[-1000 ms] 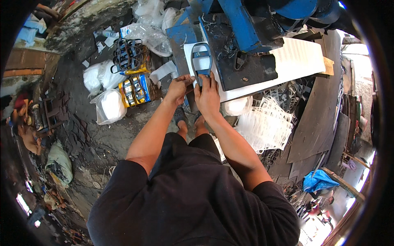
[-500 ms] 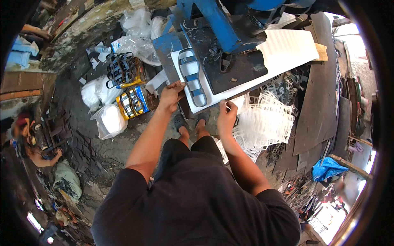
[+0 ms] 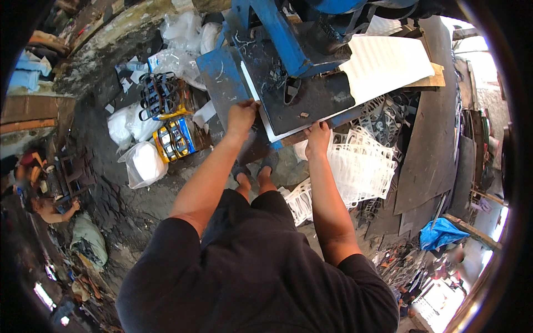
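Note:
My left hand (image 3: 242,116) grips the near left edge of a white foam sheet (image 3: 388,66) that lies on the bed of a blue press machine (image 3: 266,33). My right hand (image 3: 318,136) holds the same sheet's near edge further right. A dark metal plate (image 3: 311,97) sits on top of the sheet, with a shoe-sole-shaped cutting die (image 3: 292,90) resting on it. Most of the sheet is hidden under the plate; its bare end sticks out to the far right.
White cut-out foam scrap (image 3: 355,166) piles on the floor to my right. Stacked dies (image 3: 166,94), a yellow and blue crate (image 3: 175,139) and white bags (image 3: 141,161) stand at the left. Dark boards (image 3: 433,144) lean at right. Another person (image 3: 47,208) crouches far left.
Both hands left the cutting die and spread apart to the sheet's near edge. The die now sits further in on the plate, and my view has shifted closer to the machine.

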{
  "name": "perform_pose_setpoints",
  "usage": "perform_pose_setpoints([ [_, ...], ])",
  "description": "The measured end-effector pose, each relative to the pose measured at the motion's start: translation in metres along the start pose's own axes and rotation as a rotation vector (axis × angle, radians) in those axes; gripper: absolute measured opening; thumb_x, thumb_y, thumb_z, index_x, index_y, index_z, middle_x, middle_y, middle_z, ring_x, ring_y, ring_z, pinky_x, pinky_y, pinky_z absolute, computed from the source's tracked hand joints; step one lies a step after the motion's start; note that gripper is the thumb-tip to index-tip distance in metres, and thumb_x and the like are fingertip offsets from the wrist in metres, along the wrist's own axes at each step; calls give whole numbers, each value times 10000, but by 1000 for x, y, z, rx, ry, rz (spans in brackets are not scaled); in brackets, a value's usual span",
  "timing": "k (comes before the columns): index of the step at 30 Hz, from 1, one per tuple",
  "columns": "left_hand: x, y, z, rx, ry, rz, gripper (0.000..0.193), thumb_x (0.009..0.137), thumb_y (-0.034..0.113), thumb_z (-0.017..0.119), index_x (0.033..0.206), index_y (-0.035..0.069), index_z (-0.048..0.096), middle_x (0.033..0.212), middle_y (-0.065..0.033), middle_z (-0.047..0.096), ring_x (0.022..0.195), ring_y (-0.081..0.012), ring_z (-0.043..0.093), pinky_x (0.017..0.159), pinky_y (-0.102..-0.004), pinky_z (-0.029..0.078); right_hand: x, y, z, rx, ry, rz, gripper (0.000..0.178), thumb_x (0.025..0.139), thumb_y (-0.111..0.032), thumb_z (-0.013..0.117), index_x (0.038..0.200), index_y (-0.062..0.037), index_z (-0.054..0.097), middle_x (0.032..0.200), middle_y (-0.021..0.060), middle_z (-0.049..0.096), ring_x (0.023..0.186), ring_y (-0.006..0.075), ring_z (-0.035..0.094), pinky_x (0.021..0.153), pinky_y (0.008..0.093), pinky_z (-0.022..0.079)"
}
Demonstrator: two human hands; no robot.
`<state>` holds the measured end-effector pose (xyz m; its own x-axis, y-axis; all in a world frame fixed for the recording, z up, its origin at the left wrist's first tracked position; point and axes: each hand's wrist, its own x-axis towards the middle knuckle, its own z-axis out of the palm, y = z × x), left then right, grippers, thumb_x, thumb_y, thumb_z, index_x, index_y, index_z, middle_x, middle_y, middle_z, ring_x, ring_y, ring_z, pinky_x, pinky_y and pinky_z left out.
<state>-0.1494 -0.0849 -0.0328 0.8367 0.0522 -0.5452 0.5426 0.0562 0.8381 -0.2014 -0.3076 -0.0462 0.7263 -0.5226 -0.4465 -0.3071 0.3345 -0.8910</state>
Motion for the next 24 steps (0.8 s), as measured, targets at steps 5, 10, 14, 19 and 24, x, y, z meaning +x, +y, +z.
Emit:
perform_pose_setpoints([
  [5,87,44,-32,470,354,770,318,908,230,624,1139,14,647,1097,-252,663,1016,-405,636,856,-442,497,-54,-10,6,31,-144,355,234,980,-126,539,1127,56,525,1050,134,599,947,214,610,859,343,519],
  [10,121,69,-41,937,68,783,307,837,180,618,1098,25,662,1078,-256,658,1004,-455,612,853,-472,506,-63,-18,34,93,-266,365,222,951,-7,426,1142,49,523,1093,138,592,992,267,617,893,400,513],
  [14,111,73,-38,937,42,802,297,818,161,607,1078,31,670,1041,-253,668,998,-453,613,843,-481,508,-64,-28,46,122,-211,408,249,945,13,395,1154,37,528,1110,137,588,1002,286,613,878,427,522],
  [19,111,69,-39,783,64,739,293,816,165,612,1072,37,676,1034,-251,672,1003,-444,617,848,-468,512,-60,-18,41,140,-224,398,276,928,40,380,1162,36,526,1129,150,581,1026,311,604,884,460,530],
  [24,113,70,-37,781,82,691,306,824,183,617,1089,42,678,1054,-251,670,1017,-445,618,866,-463,504,-63,-25,48,110,-172,368,332,880,100,376,1147,48,565,1136,187,630,1022,347,642,930,498,522],
])
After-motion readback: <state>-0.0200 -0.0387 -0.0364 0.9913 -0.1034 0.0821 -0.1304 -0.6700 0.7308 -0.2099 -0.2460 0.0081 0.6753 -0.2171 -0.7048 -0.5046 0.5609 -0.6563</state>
